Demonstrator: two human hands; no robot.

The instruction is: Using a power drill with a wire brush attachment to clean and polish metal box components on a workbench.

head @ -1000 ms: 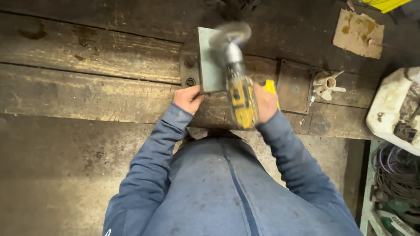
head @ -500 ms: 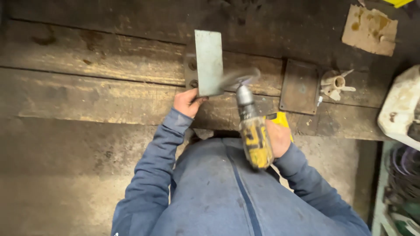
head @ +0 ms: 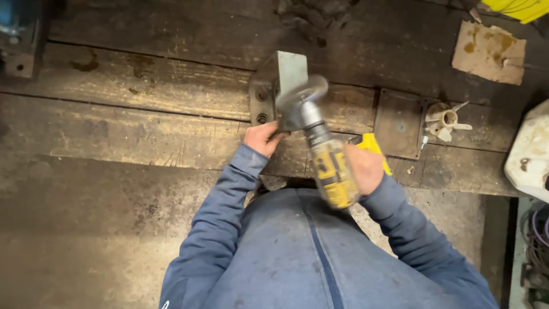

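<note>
Left hand [head: 264,137] wrapped around the lower edge of the grey metal plate [head: 290,77], upper middle of frame on the wooden table [head: 143,120]. Right hand [head: 363,167] clamped round the yellow drill [head: 327,166], blurred wire wheel [head: 302,94] up against the plate.

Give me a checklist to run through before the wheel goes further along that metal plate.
1. Left hand steadies the metal plate at its lower edge: ok.
2. Right hand grips the yellow power tool: ok.
3. Wheel lies against the plate: ok.
4. Left fingers clear of the wheel: not ok, they sit close beneath it.
5. Plate clamped to the wooden bench: cannot tell.
6. Gloves: not ok, both hands are bare.
</note>
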